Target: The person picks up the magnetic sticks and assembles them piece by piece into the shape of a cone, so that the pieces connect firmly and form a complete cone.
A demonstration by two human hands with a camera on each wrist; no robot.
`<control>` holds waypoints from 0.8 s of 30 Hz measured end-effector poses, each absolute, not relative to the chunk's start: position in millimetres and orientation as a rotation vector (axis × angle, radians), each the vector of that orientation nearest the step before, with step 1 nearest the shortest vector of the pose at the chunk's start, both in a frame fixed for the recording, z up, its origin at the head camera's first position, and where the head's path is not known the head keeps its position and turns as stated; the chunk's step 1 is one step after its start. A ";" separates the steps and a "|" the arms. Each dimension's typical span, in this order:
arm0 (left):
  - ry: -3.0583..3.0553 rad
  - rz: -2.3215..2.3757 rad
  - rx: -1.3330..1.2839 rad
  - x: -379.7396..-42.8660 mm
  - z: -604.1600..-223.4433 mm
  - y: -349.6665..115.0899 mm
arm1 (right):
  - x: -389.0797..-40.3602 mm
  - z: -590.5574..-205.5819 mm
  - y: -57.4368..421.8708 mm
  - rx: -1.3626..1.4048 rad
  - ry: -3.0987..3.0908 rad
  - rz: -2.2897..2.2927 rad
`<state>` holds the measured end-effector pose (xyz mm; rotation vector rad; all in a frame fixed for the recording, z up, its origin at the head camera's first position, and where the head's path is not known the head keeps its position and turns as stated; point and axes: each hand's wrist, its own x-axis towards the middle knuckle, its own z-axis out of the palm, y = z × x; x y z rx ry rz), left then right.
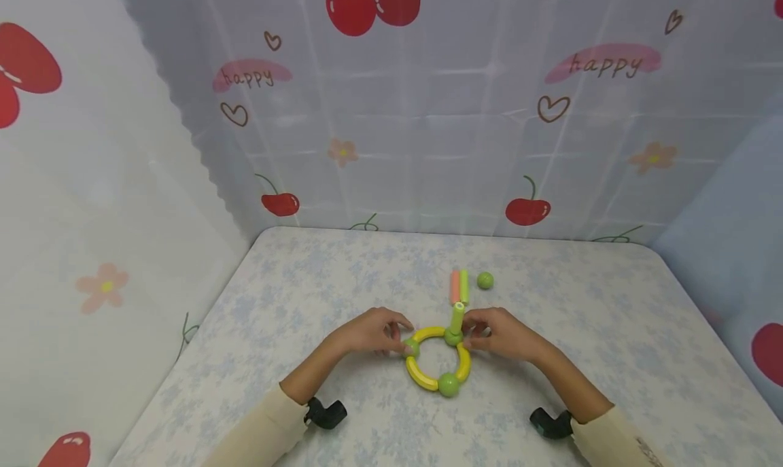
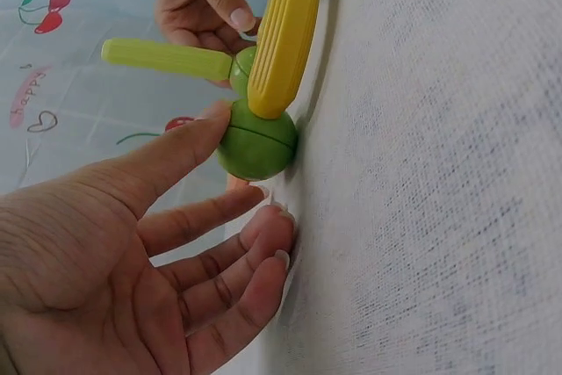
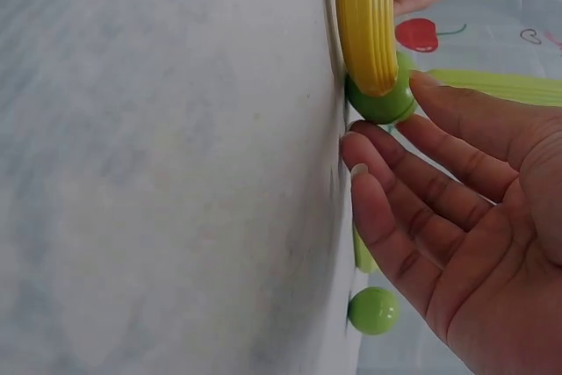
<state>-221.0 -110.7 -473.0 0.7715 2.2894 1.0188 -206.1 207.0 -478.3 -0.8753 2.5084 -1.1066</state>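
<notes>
A ring of yellow curved rods (image 1: 422,375) joined by green balls lies flat on the table. My left hand (image 1: 376,331) pinches the ring's left green ball (image 1: 412,348) between thumb and forefinger; its other fingers curve loosely beside the table in the left wrist view. On the far right of the ring, my right hand (image 1: 504,334) holds another green ball (image 3: 379,103) with thumb and fingertips. A light green straight rod (image 1: 458,316) stands up from that ball. The third green ball (image 1: 448,385) sits at the near side, touched by neither hand.
Beyond the ring lie a pink rod (image 1: 455,287) and a yellow-green rod (image 1: 464,287) side by side. A loose green ball (image 1: 485,280) rests just right of them. A patterned cloth covers the table (image 1: 306,283), and printed curtains (image 1: 428,113) surround it.
</notes>
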 end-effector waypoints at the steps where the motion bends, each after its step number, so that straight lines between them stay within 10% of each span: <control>1: 2.292 1.032 0.760 -222.3 -474.3 -111.0 | -205.0 -478.3 208.1 -0.875 2.506 -1.109; 24: 2.401 1.122 0.822 -244.5 -495.9 -85.8 | -168.8 -473.4 215.3 -0.848 2.366 -1.139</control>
